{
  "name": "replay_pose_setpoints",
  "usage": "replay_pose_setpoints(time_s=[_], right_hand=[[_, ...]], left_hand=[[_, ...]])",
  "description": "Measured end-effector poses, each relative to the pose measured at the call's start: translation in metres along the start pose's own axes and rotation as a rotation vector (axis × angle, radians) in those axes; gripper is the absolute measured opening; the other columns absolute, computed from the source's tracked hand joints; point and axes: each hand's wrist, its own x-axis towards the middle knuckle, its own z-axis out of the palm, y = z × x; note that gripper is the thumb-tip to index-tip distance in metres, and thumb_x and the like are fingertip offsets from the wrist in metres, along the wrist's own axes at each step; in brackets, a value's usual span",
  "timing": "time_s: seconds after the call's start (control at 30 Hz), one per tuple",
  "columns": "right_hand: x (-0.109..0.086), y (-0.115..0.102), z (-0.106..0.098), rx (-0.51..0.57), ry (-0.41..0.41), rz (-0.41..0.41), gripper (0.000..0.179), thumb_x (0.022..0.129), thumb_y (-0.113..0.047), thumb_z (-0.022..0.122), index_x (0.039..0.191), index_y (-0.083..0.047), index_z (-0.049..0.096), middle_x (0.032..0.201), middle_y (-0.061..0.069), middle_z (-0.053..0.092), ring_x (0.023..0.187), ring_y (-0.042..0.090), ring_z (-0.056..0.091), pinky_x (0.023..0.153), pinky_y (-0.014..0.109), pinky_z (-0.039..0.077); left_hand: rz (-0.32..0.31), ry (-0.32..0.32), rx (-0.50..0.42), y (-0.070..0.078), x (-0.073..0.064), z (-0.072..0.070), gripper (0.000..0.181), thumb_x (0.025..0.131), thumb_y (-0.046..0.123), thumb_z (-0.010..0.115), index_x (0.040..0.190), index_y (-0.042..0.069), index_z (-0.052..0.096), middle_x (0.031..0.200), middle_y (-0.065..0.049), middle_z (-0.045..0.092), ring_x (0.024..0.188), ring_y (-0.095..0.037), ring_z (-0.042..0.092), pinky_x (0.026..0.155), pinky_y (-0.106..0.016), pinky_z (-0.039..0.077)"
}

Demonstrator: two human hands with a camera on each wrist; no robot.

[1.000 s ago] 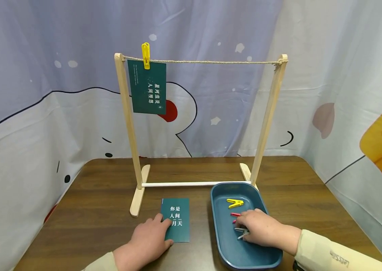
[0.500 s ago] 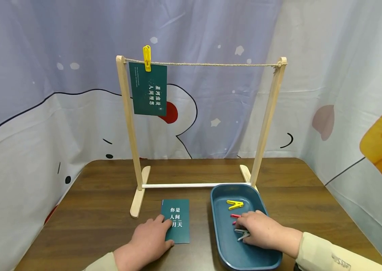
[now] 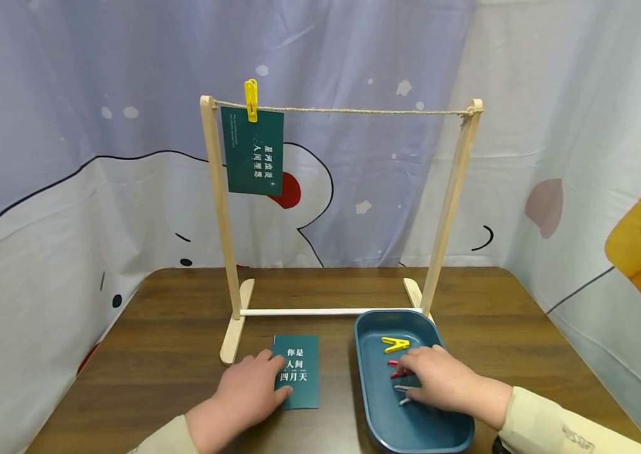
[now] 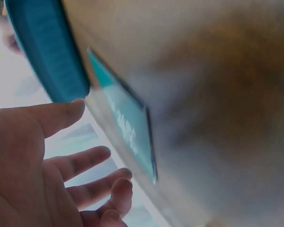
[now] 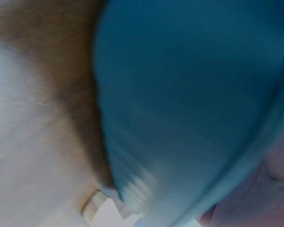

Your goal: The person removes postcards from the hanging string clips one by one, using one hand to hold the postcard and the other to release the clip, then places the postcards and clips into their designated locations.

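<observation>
My left hand (image 3: pixel 249 384) is at the left edge of a dark green card (image 3: pixel 303 391) with white characters, lying on the table. In the left wrist view, the thumb and loosely bent fingers stand apart from the card. My right hand (image 3: pixel 440 378) reaches into a blue tray (image 3: pixel 361 378), its fingertips down at a red clothespin (image 3: pixel 393 363) and a grey clothespin (image 3: pixel 402 388). I cannot tell whether it pinches one. Farther up in the tray lies a yellow clothespin (image 3: pixel 395 344). The tray's wall blocks most of the right wrist view.
Behind the card stands a wooden frame (image 3: pixel 448 208) with a rope (image 3: pixel 354 111) strung between its posts. At the rope's left end, a yellow clothespin (image 3: pixel 251 101) holds up another green card (image 3: pixel 252 154). A patterned curtain (image 3: pixel 366 239) hangs behind the table (image 3: pixel 326 287).
My left fingers have drawn back slightly, uncovering another character on the card. The right hand has shifted a little away from me over the red clothespin. The head view has tilted slightly.
</observation>
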Motion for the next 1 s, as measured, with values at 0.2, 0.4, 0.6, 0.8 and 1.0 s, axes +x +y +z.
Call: replay_pose_setpoints(time_s=[0.2,0.4,0.6,0.8,1.0], right_hand=[[0.005,-0.008,-0.025,-0.014,0.128,-0.012,0.026,0.081,-0.024,0.081,0.103,-0.016,0.07,0.094,-0.008,0.065,0.089,0.011,0.06,0.076,0.037,0.044],[0.032,-0.018,-0.062,0.019,0.26,-0.018,0.029,0.086,-0.023,0.076,0.112,-0.014,0.068,0.107,-0.004,0.068,0.097,0.015,0.062,0.088,0.044,0.045],[0.087,-0.031,-0.108,0.056,0.38,-0.06,0.027,0.091,-0.021,0.071,0.115,-0.01,0.067,0.107,0.002,0.067,0.097,0.021,0.061,0.092,0.045,0.045],[0.138,-0.047,-0.163,-0.013,0.496,-0.09,0.025,0.094,-0.02,0.064,0.116,-0.009,0.066,0.106,0.004,0.066,0.099,0.021,0.057,0.093,0.044,0.041],[0.181,-0.07,-0.218,-0.197,0.692,-0.182,0.023,0.095,-0.017,0.059,0.115,-0.009,0.067,0.105,0.004,0.067,0.096,0.023,0.057,0.084,0.041,0.041]], left_hand=[[-0.061,0.127,-0.061,-0.009,0.019,-0.022,0.04,0.088,0.043,0.073,0.117,0.016,0.069,0.11,-0.004,0.069,0.083,-0.022,0.066,0.06,-0.042,0.051],[-0.123,0.231,-0.308,-0.018,0.046,-0.048,0.034,0.094,0.039,0.066,0.121,0.018,0.066,0.114,0.001,0.069,0.092,-0.019,0.066,0.072,-0.041,0.052],[-0.188,0.251,-0.943,-0.019,0.071,-0.072,0.032,0.101,0.032,0.059,0.128,0.015,0.06,0.118,-0.006,0.064,0.098,-0.026,0.061,0.081,-0.04,0.05],[-0.253,0.281,-1.27,-0.017,0.096,-0.097,0.038,0.103,0.035,0.053,0.137,0.017,0.053,0.128,-0.003,0.062,0.094,-0.019,0.058,0.069,-0.026,0.047],[-0.325,0.339,-1.451,-0.021,0.114,-0.118,0.041,0.104,0.036,0.05,0.142,0.02,0.05,0.133,-0.002,0.059,0.097,-0.018,0.058,0.068,-0.024,0.047]])
